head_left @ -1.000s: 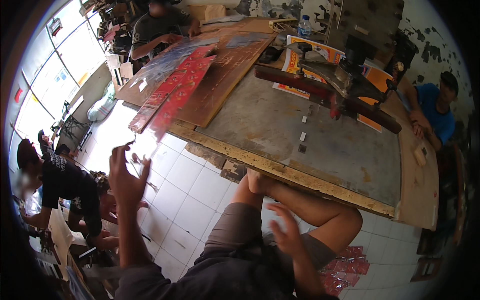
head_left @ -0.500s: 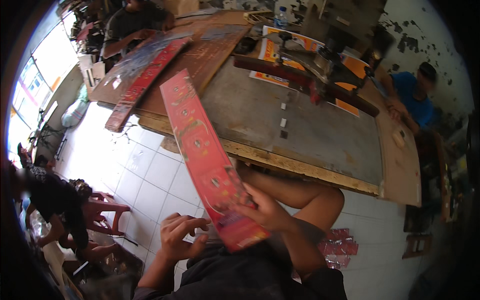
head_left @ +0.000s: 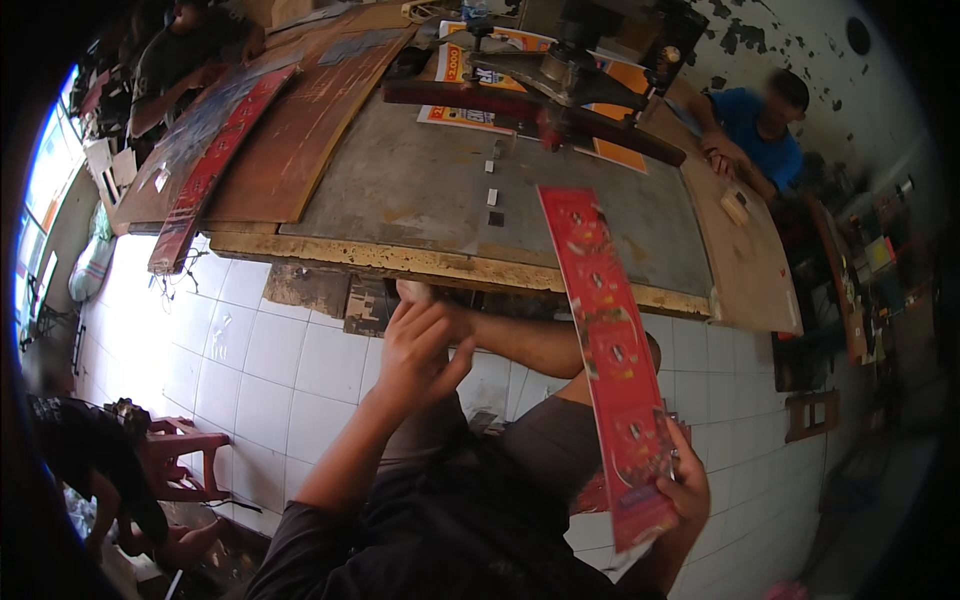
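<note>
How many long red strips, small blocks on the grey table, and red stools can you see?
Red strips: 2, one in the right hand at, one on the boards
Small blocks: 3
Red stools: 1
Total: 6

White tiled floor (head_left: pixel 260 360), worn wooden workbench (head_left: pixel 420 190), peeling wall (head_left: pixel 790 40), bright window (head_left: pixel 45 170).
</note>
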